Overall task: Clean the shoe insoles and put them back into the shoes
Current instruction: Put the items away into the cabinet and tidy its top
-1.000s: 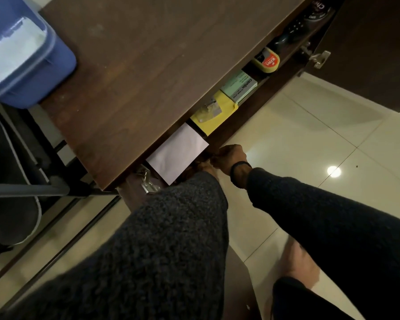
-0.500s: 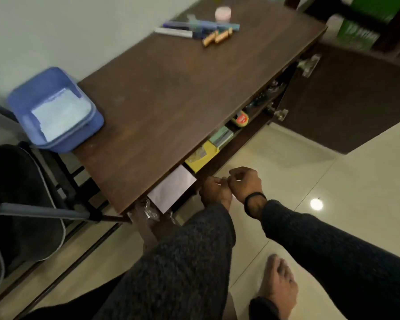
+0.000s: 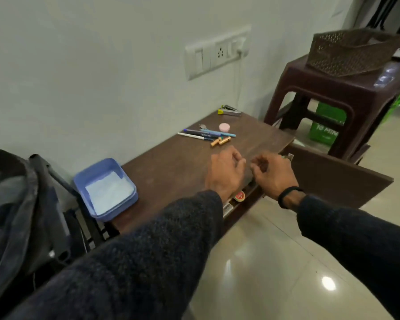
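No shoe or insole shows in the head view. My left hand (image 3: 226, 174) hovers over the front edge of the brown cabinet top (image 3: 176, 167), its fingers loosely curled. My right hand (image 3: 273, 177), with a black band on the wrist, is just to its right over the open shelf, fingers also loosely curled. Both hands are blurred and I see nothing held in either. A red and yellow polish tin (image 3: 239, 196) peeks out of the shelf below the hands.
The cabinet door (image 3: 333, 179) stands open to the right. A blue tub (image 3: 106, 188), pens (image 3: 203, 133), batteries (image 3: 220, 141) and a pink jar (image 3: 224, 127) lie on top. A brown stool (image 3: 328, 88) bears a basket (image 3: 353, 49). A black chair (image 3: 16, 204) stands left.
My view has lifted from the shelf to the cabinet top and wall. Both hands rose from the shelf edge to above the top's front edge and moved apart.
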{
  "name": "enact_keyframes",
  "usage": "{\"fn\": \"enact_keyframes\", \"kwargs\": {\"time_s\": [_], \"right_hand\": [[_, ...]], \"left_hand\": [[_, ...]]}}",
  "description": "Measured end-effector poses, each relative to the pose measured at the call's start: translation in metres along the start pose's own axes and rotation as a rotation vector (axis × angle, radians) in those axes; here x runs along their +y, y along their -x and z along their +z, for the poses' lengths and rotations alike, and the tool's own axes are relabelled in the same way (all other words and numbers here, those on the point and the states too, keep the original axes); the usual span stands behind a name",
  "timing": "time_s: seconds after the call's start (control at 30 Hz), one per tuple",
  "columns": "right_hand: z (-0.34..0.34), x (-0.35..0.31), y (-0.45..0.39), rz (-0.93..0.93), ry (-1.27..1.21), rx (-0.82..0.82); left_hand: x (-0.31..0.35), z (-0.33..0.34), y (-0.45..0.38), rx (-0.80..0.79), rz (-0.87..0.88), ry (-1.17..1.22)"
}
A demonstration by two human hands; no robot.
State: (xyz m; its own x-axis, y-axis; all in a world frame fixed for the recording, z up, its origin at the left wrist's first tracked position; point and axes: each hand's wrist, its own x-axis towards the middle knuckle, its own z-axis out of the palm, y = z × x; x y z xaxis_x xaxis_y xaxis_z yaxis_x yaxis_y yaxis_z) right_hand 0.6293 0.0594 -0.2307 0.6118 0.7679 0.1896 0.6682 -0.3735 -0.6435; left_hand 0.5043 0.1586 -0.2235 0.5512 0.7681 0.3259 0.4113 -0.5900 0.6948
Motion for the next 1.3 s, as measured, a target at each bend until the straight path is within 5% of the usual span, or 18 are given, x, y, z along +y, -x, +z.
{"fn": "enact_keyframes", "kwargs": {"time_s": [0.3,0.4,0.7,1.3], "right_hand": [[0.038,-0.019,-0.118,-0.031,0.257,-0.142],[0.057,-0.016,-0.138,-0.048,0.297,-0.176],[0.074,-0.005,-0.156,-0.076,0.312,-0.061],[0.040,0.007,-0.126,0.109,-0.101,0.086]], "left_hand": [[-0.106,-0.044,-0.128,-0.259,-0.088,-0.607],[-0.130,-0.046,-0.143,-0.361,-0.031,-0.618],[-0.149,-0.047,-0.150,-0.296,0.247,-0.757],[-0.146,-0.050,-0.137,-0.247,0.087,-0.675]]}}
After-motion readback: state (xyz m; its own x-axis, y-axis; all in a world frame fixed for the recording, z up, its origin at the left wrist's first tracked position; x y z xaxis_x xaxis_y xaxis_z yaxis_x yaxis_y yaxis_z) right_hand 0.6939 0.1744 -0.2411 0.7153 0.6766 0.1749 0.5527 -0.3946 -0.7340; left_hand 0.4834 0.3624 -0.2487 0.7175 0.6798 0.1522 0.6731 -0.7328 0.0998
